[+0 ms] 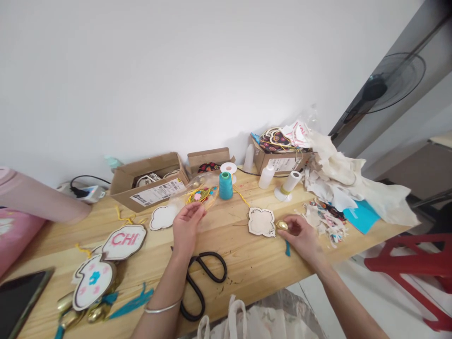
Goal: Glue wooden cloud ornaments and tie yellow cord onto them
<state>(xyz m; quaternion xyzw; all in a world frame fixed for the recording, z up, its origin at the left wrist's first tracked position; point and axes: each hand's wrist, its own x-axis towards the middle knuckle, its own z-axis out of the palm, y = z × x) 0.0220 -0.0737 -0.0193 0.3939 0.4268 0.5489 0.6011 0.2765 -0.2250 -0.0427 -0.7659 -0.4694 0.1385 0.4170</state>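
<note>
My right hand grips a small gold bell from which a teal tassel hangs. Touching or just beside the bell is a white scalloped plaque with a cut-out border, lying flat, with a yellow cord running from its top. My left hand is raised over the table with thumb and fingertips pinched together; whatever they hold, if anything, is too small to make out. Behind it lie colourful threads in clear plastic. Black-handled scissors rest by my left forearm, their blades partly hidden.
A teal thread cone, a white squeeze bottle and a spool stand mid-table. Cardboard boxes line the wall. Decorated plaques lie left, near a phone. Fabric scraps cover the right; a red stool stands beyond.
</note>
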